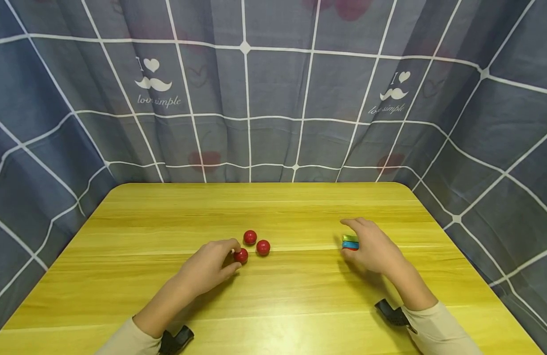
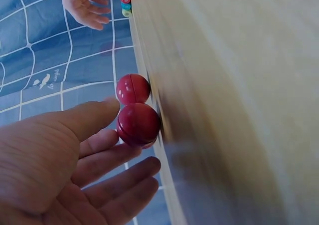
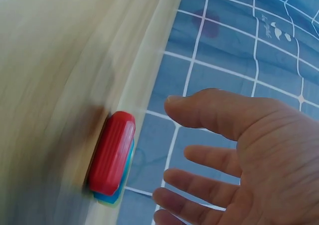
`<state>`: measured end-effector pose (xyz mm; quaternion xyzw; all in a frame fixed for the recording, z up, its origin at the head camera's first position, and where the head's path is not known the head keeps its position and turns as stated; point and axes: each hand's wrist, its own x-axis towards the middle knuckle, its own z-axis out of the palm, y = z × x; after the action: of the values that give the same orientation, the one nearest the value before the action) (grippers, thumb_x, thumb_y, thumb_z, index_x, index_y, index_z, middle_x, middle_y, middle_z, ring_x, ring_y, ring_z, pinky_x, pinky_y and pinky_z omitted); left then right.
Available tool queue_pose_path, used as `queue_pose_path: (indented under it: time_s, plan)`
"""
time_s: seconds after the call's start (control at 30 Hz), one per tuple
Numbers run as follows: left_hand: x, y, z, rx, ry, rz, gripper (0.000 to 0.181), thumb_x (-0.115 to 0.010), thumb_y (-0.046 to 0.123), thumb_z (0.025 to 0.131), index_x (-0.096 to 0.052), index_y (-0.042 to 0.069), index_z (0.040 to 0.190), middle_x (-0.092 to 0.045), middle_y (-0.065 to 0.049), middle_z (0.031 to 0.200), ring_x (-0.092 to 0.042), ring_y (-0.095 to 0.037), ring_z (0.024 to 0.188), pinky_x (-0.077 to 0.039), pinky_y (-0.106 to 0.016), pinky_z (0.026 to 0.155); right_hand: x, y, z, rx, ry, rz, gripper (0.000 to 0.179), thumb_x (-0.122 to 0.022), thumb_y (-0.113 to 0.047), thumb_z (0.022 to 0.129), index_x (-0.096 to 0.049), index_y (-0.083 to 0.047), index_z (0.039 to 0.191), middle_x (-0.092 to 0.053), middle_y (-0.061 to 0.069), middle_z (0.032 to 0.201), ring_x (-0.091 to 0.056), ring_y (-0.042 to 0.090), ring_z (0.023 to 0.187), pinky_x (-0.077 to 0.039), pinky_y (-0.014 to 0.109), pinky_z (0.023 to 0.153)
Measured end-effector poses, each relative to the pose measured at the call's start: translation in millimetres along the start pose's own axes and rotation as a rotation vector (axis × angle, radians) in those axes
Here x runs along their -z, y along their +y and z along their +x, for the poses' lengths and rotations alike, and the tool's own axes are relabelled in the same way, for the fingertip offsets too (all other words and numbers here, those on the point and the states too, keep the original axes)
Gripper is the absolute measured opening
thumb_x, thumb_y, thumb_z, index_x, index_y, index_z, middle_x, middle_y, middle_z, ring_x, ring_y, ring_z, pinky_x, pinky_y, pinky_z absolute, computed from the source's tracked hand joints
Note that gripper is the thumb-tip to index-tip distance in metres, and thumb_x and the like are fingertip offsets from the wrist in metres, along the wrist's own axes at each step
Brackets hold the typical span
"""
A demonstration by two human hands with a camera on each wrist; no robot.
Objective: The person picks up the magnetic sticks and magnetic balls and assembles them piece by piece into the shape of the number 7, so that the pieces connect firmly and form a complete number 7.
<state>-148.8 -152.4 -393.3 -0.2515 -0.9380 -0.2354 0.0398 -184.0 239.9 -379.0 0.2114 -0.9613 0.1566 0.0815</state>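
My left hand reaches to the nearest of three glossy red balls, with thumb and fingertips around the near ball. In the left wrist view the fingers are spread loosely beside that ball, which has a seam line. Another red ball sits just behind it, and a third ball to its right. On the right, my right hand hovers over a small row of bars: a green bar, a blue bar and a ridged red bar. Its fingers are parted and hold nothing.
Both hands are over a yellow wood-grain table. A grey-blue curtain with white grid lines hangs around its back and sides. Each wrist wears a black strap, such as the right strap.
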Motion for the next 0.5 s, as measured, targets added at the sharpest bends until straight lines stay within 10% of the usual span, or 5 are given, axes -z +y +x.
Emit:
queue_pose_path:
  time_s: [0.23,0.5]
  plan:
    - [-1.0,2.3,1.4,0.053,0.02,0.02,0.021,-0.08,0.022,0.083,-0.061,0.016,0.09,-0.053,0.01,0.07,-0.044,-0.008,0.058,-0.039,-0.025,0.054,1,8,0.1,-0.013,-0.021,0.002,0.064,-0.081,-0.024,0.077,-0.056,-0.003,0.132,-0.06,0.018,0.117,-0.055,0.038,0.11,-0.043,0.053,0.092]
    - [-4.4,4.1,0.4,0.076,0.046,0.071,0.029,-0.081,0.025,0.081,-0.066,0.014,0.104,-0.064,0.006,0.082,-0.054,-0.01,0.066,-0.047,-0.03,0.062,-1,13,-0.8,0.01,-0.046,0.017,0.063,-0.083,-0.024,0.075,-0.058,-0.003,0.129,-0.06,0.015,0.12,-0.055,0.038,0.112,-0.042,0.053,0.094]
